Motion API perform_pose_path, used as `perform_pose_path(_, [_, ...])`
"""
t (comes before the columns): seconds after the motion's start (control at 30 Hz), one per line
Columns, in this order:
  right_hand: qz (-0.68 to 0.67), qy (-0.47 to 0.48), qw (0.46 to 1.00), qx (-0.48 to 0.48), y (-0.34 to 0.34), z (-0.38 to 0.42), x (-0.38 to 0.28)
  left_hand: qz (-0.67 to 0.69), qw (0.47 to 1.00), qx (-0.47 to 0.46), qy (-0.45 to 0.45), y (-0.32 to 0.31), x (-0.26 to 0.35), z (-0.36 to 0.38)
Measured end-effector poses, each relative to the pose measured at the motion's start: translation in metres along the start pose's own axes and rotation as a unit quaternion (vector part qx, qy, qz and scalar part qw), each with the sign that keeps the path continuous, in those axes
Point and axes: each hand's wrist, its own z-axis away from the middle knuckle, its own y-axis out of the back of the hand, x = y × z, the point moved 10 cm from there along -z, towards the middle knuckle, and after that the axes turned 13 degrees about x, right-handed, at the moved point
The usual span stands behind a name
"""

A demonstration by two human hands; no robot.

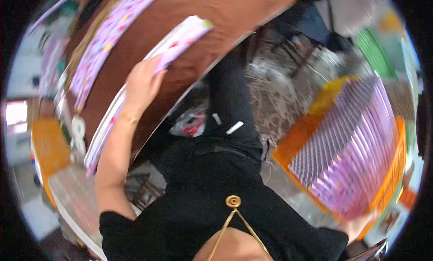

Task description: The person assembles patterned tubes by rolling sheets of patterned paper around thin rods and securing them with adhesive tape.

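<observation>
One head view looks down, its edges seemingly blurred.

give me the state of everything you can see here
purple-white strip: on table, under left hand
patterned strip: laid out, untouched
orange crate: open, loaded
purple stack: packed in rows
right hand: by crate, blurred
white scrap: loose on lap

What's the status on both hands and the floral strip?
Left hand on the white-edged floral strip, over brown table. Right hand at orange crate, grip unclear. Second floral strip alongside; nothing visibly blocking.
</observation>
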Motion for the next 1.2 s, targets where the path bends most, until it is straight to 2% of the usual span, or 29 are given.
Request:
perform_pose_path(0.07, [-0.071,-0.007,0.996,0.046,0.025,-0.071,-0.070,0.002,1.000,0.001,-0.005,0.003,0.004,0.005])
perform_pose_path(0.13, [-0.125,-0.025,0.989,0.071,0.054,-0.112,-0.108,-0.009,1.000,-0.001,-0.028,0.004,0.009,0.005])
perform_pose_path(0.27, [-0.200,-0.067,0.973,0.088,0.066,-0.138,-0.139,-0.030,0.999,0.010,-0.007,0.011,0.016,0.008])
perform_pose_path(0.4, [-0.233,-0.078,0.965,0.087,0.077,-0.141,-0.124,-0.040,0.998,0.028,0.036,0.007,0.008,0.022])
perform_pose_path(0.5, [-0.247,-0.080,0.962,0.086,0.078,-0.146,-0.103,-0.067,0.996,0.058,0.020,0.011,0.011,0.027])
perform_pose_path(0.6, [-0.264,-0.100,0.956,0.080,0.074,-0.146,-0.084,-0.081,0.994,0.062,0.040,0.015,0.009,0.030])
perform_pose_path(0.67, [-0.273,-0.120,0.952,0.073,0.072,-0.141,-0.069,-0.079,0.993,0.079,0.041,0.019,0.008,0.036])
perform_pose_path(1.03, [-0.314,-0.256,0.912,0.065,0.087,-0.125,0.018,-0.050,0.994,0.052,0.084,0.022,0.000,0.032])
perform_pose_path(1.13, [-0.313,-0.311,0.894,0.073,0.116,-0.111,0.055,-0.008,0.996,0.046,0.077,0.012,0.004,0.013])
perform_pose_path(1.17, [-0.536,-0.297,0.786,0.080,0.121,-0.145,0.004,0.007,0.996,0.054,0.067,0.007,0.007,0.007])
perform_pose_path(1.2, [-0.513,-0.210,0.811,0.188,0.159,-0.192,-0.042,0.019,0.995,0.080,0.052,0.004,0.011,0.001])
